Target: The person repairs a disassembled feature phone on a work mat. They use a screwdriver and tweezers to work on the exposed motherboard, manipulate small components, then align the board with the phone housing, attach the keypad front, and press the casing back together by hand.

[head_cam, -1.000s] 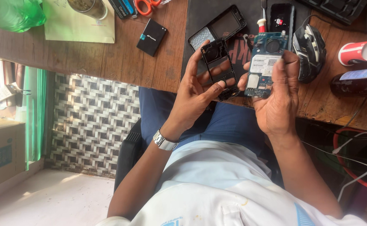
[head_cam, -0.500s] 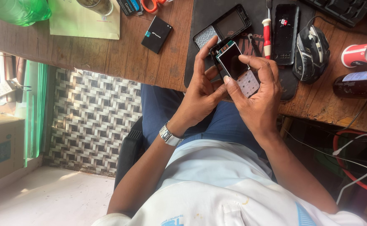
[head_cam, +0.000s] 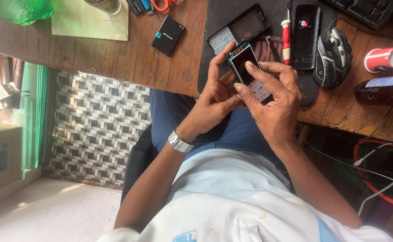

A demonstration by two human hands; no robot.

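- Your left hand (head_cam: 214, 96) and right hand (head_cam: 272, 101) both pinch the small phone (head_cam: 245, 69).
- Its screen sits in place.
- The front cover (head_cam: 239, 28) lies far on the mat, not on yet.

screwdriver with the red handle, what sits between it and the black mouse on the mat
In the head view, a black phone lies face up between the screwdriver and the mouse.

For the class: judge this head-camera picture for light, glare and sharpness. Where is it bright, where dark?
Head view: daylight washes out the floor lower left; under the wooden desk at right it is dim; the small phone in both hands is sharp, its dark screen without glare.
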